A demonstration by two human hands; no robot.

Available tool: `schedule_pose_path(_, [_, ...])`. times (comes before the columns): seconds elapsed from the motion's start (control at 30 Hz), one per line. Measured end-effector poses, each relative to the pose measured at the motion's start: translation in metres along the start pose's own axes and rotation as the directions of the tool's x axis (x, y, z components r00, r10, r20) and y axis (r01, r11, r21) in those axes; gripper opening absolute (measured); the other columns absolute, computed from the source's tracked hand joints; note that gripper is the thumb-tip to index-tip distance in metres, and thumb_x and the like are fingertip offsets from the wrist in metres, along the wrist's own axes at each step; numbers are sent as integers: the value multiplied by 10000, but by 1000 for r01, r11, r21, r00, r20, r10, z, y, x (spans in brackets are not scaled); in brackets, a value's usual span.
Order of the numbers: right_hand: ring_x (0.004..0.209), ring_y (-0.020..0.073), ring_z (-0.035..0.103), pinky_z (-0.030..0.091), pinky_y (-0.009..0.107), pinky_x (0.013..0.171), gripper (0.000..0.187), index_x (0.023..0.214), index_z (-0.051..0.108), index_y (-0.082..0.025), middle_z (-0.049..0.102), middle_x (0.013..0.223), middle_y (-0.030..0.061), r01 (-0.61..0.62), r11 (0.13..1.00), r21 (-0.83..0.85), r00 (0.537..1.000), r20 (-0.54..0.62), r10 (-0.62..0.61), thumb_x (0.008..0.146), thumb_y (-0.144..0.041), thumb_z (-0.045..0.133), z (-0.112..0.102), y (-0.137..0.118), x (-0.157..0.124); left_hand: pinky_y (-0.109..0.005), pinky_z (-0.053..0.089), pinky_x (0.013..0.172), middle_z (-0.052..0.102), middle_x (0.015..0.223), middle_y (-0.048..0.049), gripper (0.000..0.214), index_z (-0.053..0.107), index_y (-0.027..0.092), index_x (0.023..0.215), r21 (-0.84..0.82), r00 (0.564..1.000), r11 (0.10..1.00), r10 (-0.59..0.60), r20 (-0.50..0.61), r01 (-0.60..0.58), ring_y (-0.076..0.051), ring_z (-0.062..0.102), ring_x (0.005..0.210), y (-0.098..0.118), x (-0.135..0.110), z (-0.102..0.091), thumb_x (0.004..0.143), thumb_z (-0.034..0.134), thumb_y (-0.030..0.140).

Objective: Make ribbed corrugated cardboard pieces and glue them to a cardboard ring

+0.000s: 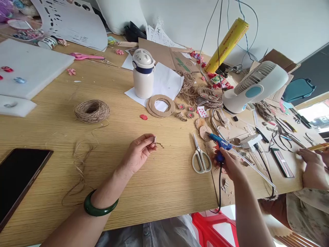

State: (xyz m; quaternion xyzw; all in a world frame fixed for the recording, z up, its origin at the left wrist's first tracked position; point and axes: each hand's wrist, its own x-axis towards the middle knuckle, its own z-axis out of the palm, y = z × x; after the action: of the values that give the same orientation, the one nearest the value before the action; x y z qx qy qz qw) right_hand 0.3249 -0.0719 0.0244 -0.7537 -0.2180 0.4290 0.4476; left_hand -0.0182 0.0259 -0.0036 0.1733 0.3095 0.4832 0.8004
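Note:
A small strip of corrugated cardboard [159, 145] with a wavy edge is pinched between the thumb and fingers of my left hand [141, 151], above the table's middle. My right hand [230, 163] grips a blue hot glue gun [220, 142] by its handle. The gun's nozzle points left, close to two cardboard discs [205, 132]. Scissors [200, 159] with pale handles lie between my hands. Beyond my left hand are two red discs [144, 117] and cardboard rings [167, 111]. Several cardboard coils with red centres [190, 114] lie past the glue gun.
A twine ball [92, 110] and a phone [20, 178] lie at left. A white bottle [143, 75] stands behind. At right are a fan [257, 85], tools and cables. Another person's hand [312, 164] rests at the far right.

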Motion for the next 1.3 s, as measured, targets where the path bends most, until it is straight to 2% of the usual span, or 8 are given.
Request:
schedule_pose_path(0.17, [525, 148, 566, 457, 238, 413, 290, 803, 672, -166, 637, 641, 35, 189, 874, -448, 897, -284, -340, 706, -425, 757, -14, -17, -22, -181, 564, 582, 672, 727, -14, 209, 735, 113, 804, -15, 1000, 1000, -8, 29, 9, -69, 580, 609, -1, -1, 4, 642, 859, 159])
schedule_pose_path(0.23, [551, 140, 581, 487, 241, 457, 252, 861, 684, -177, 670, 712, 49, 332, 786, -522, 830, -234, -506, 780, -414, 701, 2, -21, -35, -184, 568, 580, 675, 726, -18, 227, 735, 108, 800, -35, 999, 999, -29, 45, 30, -71, 583, 607, -2, -2, 7, 630, 871, 169])
schedule_pose_path(0.33, [510, 115, 563, 502, 238, 449, 246, 891, 678, -177, 667, 698, 31, 435, 869, -234, 900, 140, -413, 835, -416, 685, 58, -18, -54, -175, 569, 583, 676, 726, -18, 250, 734, 108, 804, -82, 996, 994, -64, 61, 69, -65, 587, 603, -2, -5, 9, 612, 885, 164])
schedule_pose_path(0.43, [603, 137, 604, 554, 260, 453, 331, 1088, 633, -198, 670, 793, 21, 282, 950, 136, 824, 473, -313, 820, -363, 736, 127, -6, -68, -158, 566, 590, 676, 748, -15, 220, 730, 109, 816, -115, 994, 989, -84, 67, 91, -58, 594, 613, -2, -6, 10, 646, 865, 140])
schedule_pose_path(0.6, [618, 108, 616, 586, 261, 529, 266, 1055, 662, -214, 660, 820, -10, 126, 888, 443, 803, 479, -353, 813, -266, 760, 192, 5, -73, -141, 559, 581, 667, 766, -7, 153, 719, 113, 817, -143, 991, 984, -89, 103, 104, -53, 606, 616, 0, -5, 8, 711, 826, 142])
schedule_pose_path(0.73, [578, 86, 583, 554, 230, 541, 103, 933, 732, -223, 649, 738, -23, 161, 846, 507, 815, 415, -404, 834, -246, 747, 199, -2, -66, -154, 555, 555, 672, 752, -8, 173, 725, 120, 805, -145, 987, 981, -114, 114, 130, -69, 617, 601, -2, -4, 8, 699, 845, 185])
schedule_pose_path(0.97, [632, 74, 601, 548, 208, 493, 99, 904, 766, -227, 632, 1059, 24, 57, 823, 565, 771, 499, -396, 888, -266, 676, 197, -9, -55, -169, 563, 605, 682, 766, -18, 169, 735, 127, 890, -149, 984, 978, -131, 120, 149, -82, 640, 637, -3, -5, 6, 756, 809, 197])
schedule_pose_path(1.3, [555, 74, 513, 554, 197, 466, 125, 923, 750, -207, 594, 743, -8, -156, 799, 581, 758, 589, -280, 900, -303, 673, 193, -8, -60, -249, 586, 564, 674, 745, -23, 152, 707, 135, 908, -65, 969, 976, -194, 151, 206, -116, 627, 624, -4, -7, 6, 790, 776, 200])
